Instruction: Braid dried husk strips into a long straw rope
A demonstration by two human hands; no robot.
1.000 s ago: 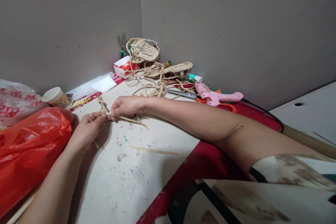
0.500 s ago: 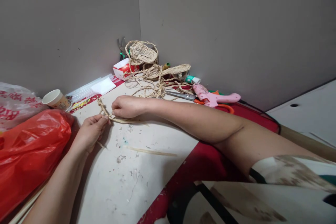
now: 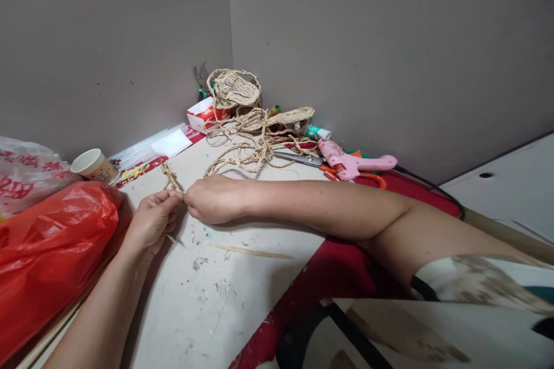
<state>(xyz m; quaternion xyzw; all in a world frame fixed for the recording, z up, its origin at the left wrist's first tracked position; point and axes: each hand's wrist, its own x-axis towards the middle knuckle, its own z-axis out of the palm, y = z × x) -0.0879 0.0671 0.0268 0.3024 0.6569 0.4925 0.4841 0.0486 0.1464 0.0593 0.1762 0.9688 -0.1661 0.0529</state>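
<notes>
My left hand [image 3: 153, 216] is closed in a pinch on a short straw braid [image 3: 169, 174], whose frayed upper end sticks up beyond the thumb. A loose straw end [image 3: 175, 240] pokes out below the fingers. Right beside it, my right hand [image 3: 214, 199] is closed on a straw strand at the braid, its fingertips almost touching the left thumb. The back of the right hand hides most of that strand. Another flat straw strip [image 3: 251, 251] lies on the white board [image 3: 186, 300] nearer to me.
Bundles of braided straw cord [image 3: 236, 89] lie piled in the corner by a red-and-white box [image 3: 205, 115] and pliers [image 3: 201, 78]. Scissors [image 3: 303, 158] and a pink glue gun [image 3: 352, 161] are beyond my right forearm. At left are a paper cup [image 3: 93, 164] and red plastic bag [image 3: 56, 242].
My right hand has come down toward me and now closes against the left fingertips. The strand that stretched rightward under it is now hidden. My left hand has barely moved.
</notes>
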